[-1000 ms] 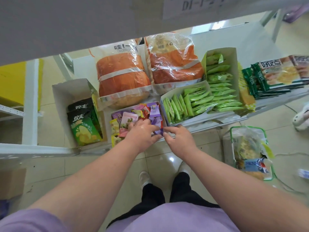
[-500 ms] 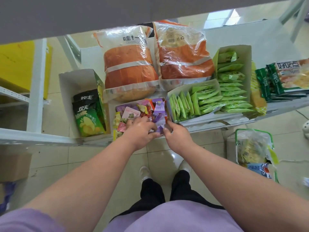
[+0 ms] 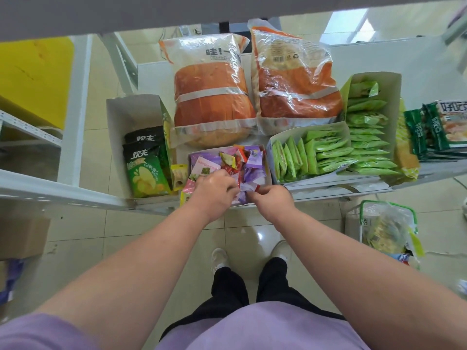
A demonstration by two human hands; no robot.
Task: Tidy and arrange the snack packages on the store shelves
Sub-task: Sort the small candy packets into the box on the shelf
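Note:
A small open box (image 3: 267,162) of mixed purple, pink and red snack packets (image 3: 228,161) sits at the front edge of the white shelf (image 3: 151,74). My left hand (image 3: 214,192) reaches into the box's front, fingers curled among the packets. My right hand (image 3: 274,202) is just beside it and pinches a white and purple packet (image 3: 246,186) at the box's front right. What the left fingers hold is hidden.
Left of the box stands a white carton (image 3: 131,109) with green chip bags (image 3: 146,173). Two big orange bags (image 3: 212,97) lie behind. Cartons of green sachets (image 3: 328,150) and dark green packs (image 3: 434,130) are to the right. A basket (image 3: 386,228) stands on the floor.
The view has tilted so the shelf sits a little lower in the frame. Both hands stay at the box front; the right hand now pinches a packet.

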